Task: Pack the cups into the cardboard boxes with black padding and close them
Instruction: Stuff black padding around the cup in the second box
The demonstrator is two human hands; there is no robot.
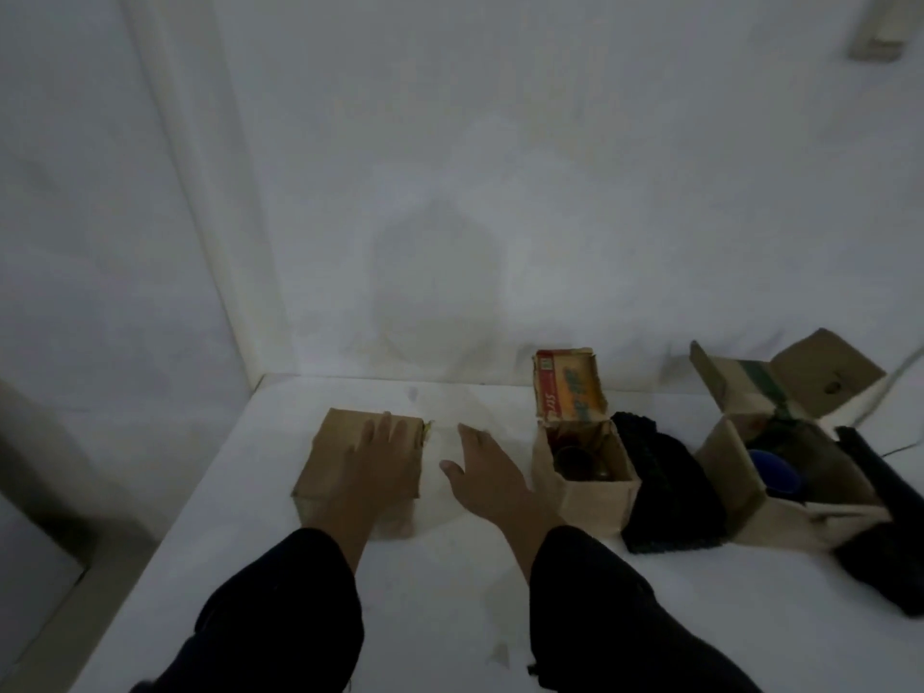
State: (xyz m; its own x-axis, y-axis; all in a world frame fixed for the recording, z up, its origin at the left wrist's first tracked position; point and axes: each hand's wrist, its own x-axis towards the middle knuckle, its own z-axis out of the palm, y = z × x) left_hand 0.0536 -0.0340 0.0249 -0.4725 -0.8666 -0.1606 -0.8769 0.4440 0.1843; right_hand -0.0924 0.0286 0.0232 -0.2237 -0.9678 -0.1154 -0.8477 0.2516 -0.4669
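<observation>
Cardboard box [340, 442], closed, under flat left hand [385, 452]; right hand [487, 472] spread, empty, near open box [595, 497] whose black padding [655, 482] lies outside: cup [575, 460] risks rattling if shut unpadded.

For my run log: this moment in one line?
left hand flat on closed box | right hand open | middle box open

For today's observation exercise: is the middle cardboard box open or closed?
Open. The middle box has its printed lid raised at the back, and a dark cup shows inside.
</observation>
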